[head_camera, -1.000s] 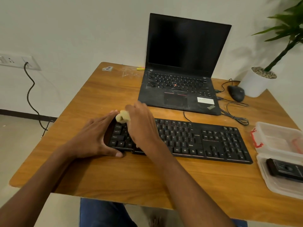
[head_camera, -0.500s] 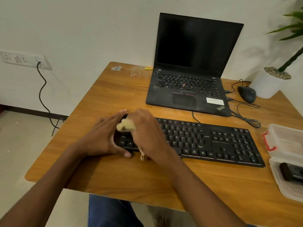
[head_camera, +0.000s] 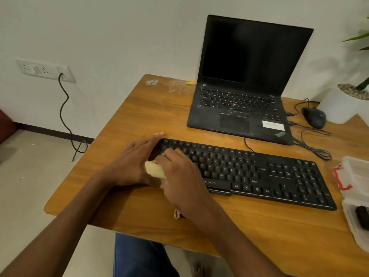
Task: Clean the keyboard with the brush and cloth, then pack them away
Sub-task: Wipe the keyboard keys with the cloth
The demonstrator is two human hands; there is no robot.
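The pale yellow folded cloth (head_camera: 154, 170) has been drawn nearer the front edge of the black full-size keyboard (head_camera: 249, 172) since the earlier frame. It is gripped by the right hand (head_camera: 180, 179), fingers curled, at the keyboard's left end on the wooden surface (head_camera: 139, 108). The left hand (head_camera: 132, 162) is laid open, fingers straight, against that end.

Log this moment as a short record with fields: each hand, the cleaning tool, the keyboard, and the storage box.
left hand: left hand lies flat against the left end of the black wired keyboard, steadying it
right hand: right hand grips the pale yellow cloth on the left-side keys
keyboard: flat on the wooden table, before the open black laptop
box: clear plastic container, open, at the table's right edge
brush: not identifiable
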